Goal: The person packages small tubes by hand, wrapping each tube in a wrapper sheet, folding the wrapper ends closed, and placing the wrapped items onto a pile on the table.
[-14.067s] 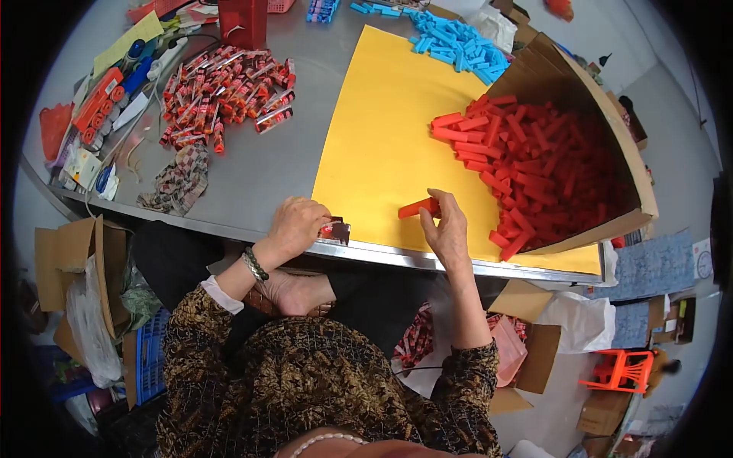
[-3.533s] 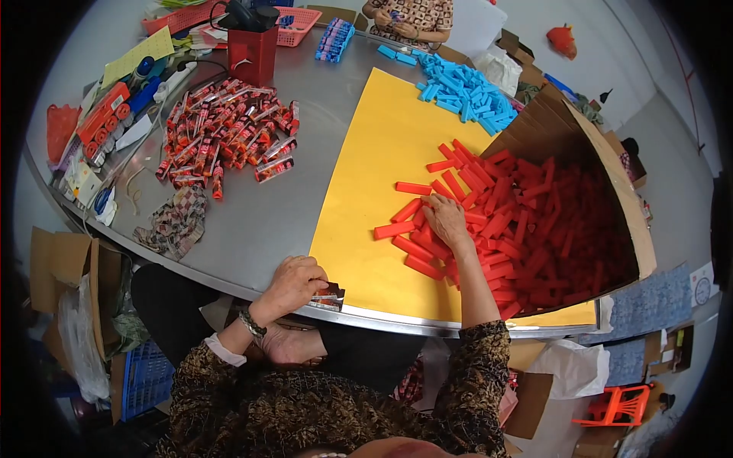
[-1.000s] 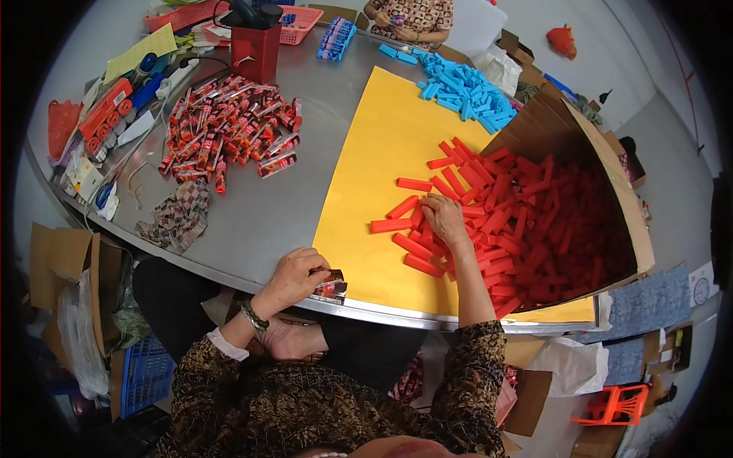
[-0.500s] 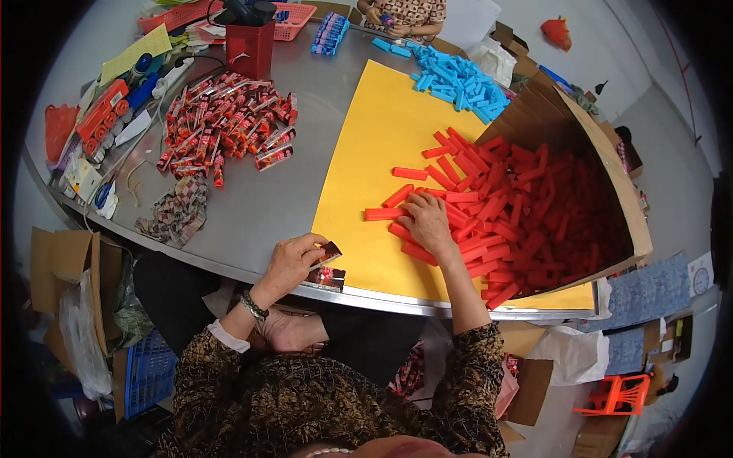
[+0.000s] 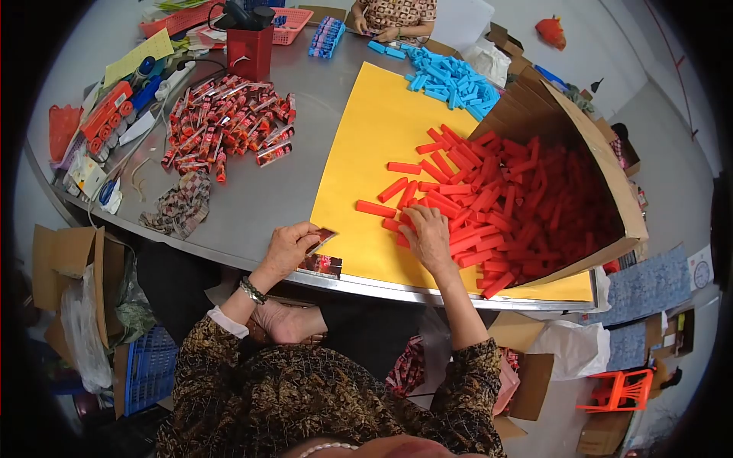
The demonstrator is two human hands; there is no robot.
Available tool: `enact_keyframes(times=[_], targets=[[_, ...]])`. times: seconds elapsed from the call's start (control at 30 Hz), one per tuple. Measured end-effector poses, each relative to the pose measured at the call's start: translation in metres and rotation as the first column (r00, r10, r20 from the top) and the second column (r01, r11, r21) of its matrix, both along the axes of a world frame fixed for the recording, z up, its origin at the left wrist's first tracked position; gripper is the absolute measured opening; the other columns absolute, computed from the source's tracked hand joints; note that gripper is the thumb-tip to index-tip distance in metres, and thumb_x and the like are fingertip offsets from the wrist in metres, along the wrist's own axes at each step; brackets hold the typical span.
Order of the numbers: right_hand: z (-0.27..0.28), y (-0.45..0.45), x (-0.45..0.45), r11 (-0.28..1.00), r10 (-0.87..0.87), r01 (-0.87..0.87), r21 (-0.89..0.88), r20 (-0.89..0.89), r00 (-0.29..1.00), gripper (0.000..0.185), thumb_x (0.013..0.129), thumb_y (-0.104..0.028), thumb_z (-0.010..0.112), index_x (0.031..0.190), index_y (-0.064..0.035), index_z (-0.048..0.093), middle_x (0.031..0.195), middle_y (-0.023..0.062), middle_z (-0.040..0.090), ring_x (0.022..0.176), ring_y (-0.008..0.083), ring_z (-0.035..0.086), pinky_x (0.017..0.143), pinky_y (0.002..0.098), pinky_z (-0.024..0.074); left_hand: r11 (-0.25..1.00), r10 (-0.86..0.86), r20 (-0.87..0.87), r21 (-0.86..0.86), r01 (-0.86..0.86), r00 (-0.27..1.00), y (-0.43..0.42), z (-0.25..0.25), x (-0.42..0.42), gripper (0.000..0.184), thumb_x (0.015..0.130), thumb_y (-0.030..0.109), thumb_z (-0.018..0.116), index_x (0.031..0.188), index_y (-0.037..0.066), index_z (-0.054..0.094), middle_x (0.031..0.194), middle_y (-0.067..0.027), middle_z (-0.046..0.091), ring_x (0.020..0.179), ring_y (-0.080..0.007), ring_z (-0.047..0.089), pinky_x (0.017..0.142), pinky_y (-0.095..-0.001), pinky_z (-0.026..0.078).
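My left hand (image 5: 290,248) is closed at the table's front edge, pinching a small dark printed wrapper (image 5: 324,238) between thumb and fingers. Just below it, more printed wrappers (image 5: 324,265) lie at the edge of the yellow sheet (image 5: 343,168). My right hand (image 5: 429,238) rests on the near left side of a heap of red sticks (image 5: 489,198), its fingers bent and apart over several of them. The heap spills out of a tipped cardboard box (image 5: 588,145). One loose red stick (image 5: 376,208) lies left of my right hand's fingertips.
Wrapped red packs (image 5: 229,122) are piled on the left of the grey table, by a checked cloth (image 5: 183,204) and a red container (image 5: 250,53). Blue sticks (image 5: 454,80) lie at the back, where another person's hands (image 5: 385,34) are. A blue crate (image 5: 149,370) stands low left.
My right hand has drawn slightly towards me over the red sticks, and some of them have shifted. My left hand keeps the wrapper, now turned a little. The view has moved slightly.
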State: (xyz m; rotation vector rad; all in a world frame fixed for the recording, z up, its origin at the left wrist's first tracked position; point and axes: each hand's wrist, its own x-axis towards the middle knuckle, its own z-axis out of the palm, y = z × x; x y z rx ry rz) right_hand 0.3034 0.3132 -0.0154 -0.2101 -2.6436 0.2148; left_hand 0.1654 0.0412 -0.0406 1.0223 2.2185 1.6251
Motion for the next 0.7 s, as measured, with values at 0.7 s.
enact_keyframes(times=[0.7], targets=[[-0.039, -0.015, 0.023, 0.996, -0.059, 0.042, -0.082, -0.215, 0.975, 0.031, 0.076, -0.007, 0.071, 0.106, -0.0080, 0.062, 0.115, 0.0143, 0.058, 0.103, 0.0334, 0.056, 0.086, 0.0417, 0.0447, 0.996, -0.020, -0.066, -0.087, 0.014, 0.998, 0.001, -0.009, -0.002, 0.017, 0.081, 0.018, 0.069, 0.087, 0.002, 0.069, 0.076, -0.0140, 0.068, 0.068, -0.0257, 0.066, 0.065, -0.0343, 0.050]])
